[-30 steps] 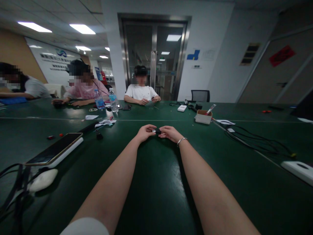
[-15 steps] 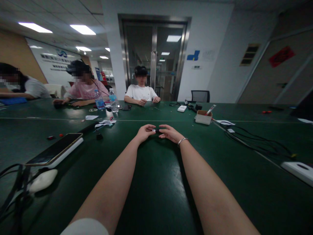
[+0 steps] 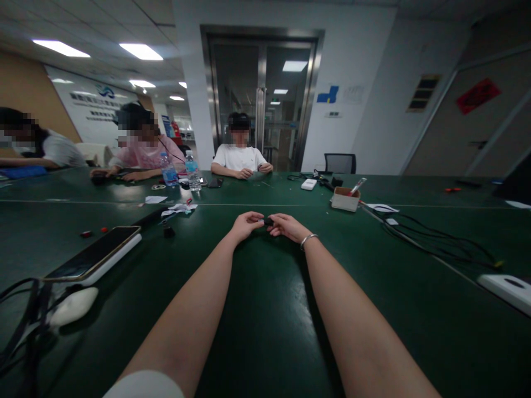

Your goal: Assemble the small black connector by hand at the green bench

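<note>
My left hand (image 3: 248, 223) and my right hand (image 3: 289, 228) meet a little above or on the green table (image 3: 265, 309), fingertips almost touching. Between them is a small black object (image 3: 268, 221) with a pale or silvery end at the left. My left thumb and fingers pinch that pale end. The black part is gripped by my right thumb and fingers, the lower ones curled in. It is too small and dark to name its kind. A silver bracelet (image 3: 308, 241) circles my right wrist.
On the left lie a phone (image 3: 93, 253) on a white box, a white computer mouse (image 3: 74, 305) and cables. Paper scraps (image 3: 179, 209) and water bottles (image 3: 192, 172) stand farther back. A small open box (image 3: 345, 200) and black cables (image 3: 431, 237) are to the right. Several people sit opposite.
My right fingers have curled in closer around the black part, and more of it shows between the hands. My left hand keeps nearly the same place.
</note>
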Motion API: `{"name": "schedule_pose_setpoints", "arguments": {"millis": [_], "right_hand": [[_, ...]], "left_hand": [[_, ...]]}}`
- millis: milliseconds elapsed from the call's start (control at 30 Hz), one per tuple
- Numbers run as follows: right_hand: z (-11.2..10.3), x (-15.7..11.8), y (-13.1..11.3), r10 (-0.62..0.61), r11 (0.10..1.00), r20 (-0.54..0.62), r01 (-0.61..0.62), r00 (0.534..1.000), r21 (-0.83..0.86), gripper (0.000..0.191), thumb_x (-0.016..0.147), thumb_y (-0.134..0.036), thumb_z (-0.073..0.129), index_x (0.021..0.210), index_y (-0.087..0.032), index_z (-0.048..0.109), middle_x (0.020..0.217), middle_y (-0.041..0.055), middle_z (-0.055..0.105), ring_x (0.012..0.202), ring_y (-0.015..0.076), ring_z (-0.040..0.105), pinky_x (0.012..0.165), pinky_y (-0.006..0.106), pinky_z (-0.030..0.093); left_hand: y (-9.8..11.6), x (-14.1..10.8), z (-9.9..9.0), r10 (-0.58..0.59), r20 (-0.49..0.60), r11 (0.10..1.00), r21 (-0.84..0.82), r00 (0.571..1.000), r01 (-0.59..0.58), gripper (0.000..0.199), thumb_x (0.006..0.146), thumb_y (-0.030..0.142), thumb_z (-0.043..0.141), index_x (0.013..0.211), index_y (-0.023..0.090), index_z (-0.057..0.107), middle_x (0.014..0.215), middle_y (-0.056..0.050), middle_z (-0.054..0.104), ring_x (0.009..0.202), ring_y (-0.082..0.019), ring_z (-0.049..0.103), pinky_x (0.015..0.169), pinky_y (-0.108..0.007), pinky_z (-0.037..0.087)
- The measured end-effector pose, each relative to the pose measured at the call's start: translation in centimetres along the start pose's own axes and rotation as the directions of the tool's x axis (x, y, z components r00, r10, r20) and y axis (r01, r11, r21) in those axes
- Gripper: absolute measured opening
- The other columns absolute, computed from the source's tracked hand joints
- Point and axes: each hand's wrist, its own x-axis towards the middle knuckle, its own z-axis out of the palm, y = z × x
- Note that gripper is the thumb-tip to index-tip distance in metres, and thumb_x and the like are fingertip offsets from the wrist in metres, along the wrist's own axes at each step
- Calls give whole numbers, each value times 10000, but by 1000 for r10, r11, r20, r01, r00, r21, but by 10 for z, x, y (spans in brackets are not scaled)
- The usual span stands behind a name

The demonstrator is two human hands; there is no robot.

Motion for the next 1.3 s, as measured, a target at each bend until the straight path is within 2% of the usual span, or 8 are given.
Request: {"name": "schedule_pose_setpoints", "arguments": {"millis": [200, 367, 533, 700, 900, 1033, 1167, 1300], "right_hand": [[-2, -1, 0, -51, 998, 37, 50, 998, 22, 403, 786, -24, 585, 1153, -169, 505, 787, 15, 645, 596, 100, 673, 601, 192, 569], [-1, -2, 0, -21, 1000, 30, 22, 999, -13, 225, 860, -165, 552, 1079, -118, 527, 717, 47, 646, 538, 98, 642, 533, 182, 552], [-2, 0, 1, -79, 997, 31, 78, 996, 17, 417, 747, -39, 632, 1116, -179, 497, 825, 16, 635, 575, 97, 665, 560, 189, 563], [-1, 2, 2, -20, 1000, 14, 20, 1000, -10, 165, 873, -195, 551, 1021, -126, 522, 706, 54, 651, 526, 102, 640, 518, 187, 547], [-2, 2, 2, -59, 998, 44, 60, 997, -17, 356, 776, -72, 628, 1098, -168, 510, 773, 8, 638, 569, 93, 658, 556, 184, 560], [-2, 2, 3, -32, 999, 62, 35, 998, -40, 196, 861, -141, 548, 1055, -137, 519, 726, 35, 647, 540, 95, 644, 514, 179, 546], [-3, 3, 4, -80, 996, 78, 83, 994, -29, 330, 779, -21, 584, 1061, -174, 507, 765, -16, 617, 557, 77, 651, 536, 168, 552], [-3, 3, 5, -57, 997, 59, 60, 997, -49, 225, 867, -141, 536, 1088, -155, 495, 749, 20, 628, 526, 80, 635, 498, 169, 543]], "left_hand": [[-1, 0, 0, -16, -18, 1000, 16, 1000, 16, 353, 587, 255, 780, 905, 143, 675, 800, -51, 686, 737, -139, 606, 770, -314, 477], [-2, 0, 0, -26, -34, 1000, 14, 999, 27, 339, 611, 249, 762, 920, 140, 676, 810, -57, 679, 732, -137, 602, 754, -311, 479], [-1, -1, 0, -69, -63, 997, 16, 996, 70, 320, 633, 244, 746, 926, 140, 670, 837, -67, 670, 739, -144, 608, 708, -299, 490], [0, -2, 1, -79, -51, 997, 6, 996, 79, 316, 649, 236, 738, 937, 129, 663, 807, -61, 660, 711, -135, 611, 699, -295, 498], [-1, -1, 0, -79, -45, 997, 16, 996, 80, 318, 640, 249, 748, 925, 136, 665, 829, -64, 662, 707, -136, 609, 711, -307, 503], [-4, 0, -1, -69, -38, 997, 19, 997, 70, 331, 641, 260, 747, 937, 134, 666, 831, -66, 664, 703, -136, 610, 724, -315, 500], [-4, 0, 0, -70, -51, 997, 22, 996, 71, 335, 619, 263, 761, 914, 132, 673, 797, -56, 656, 681, -129, 596, 706, -303, 489], [-2, -1, 0, -73, -46, 997, 5, 996, 73, 347, 608, 281, 770, 908, 135, 675, 813, -63, 663, 690, -135, 595, 703, -305, 483]]}}
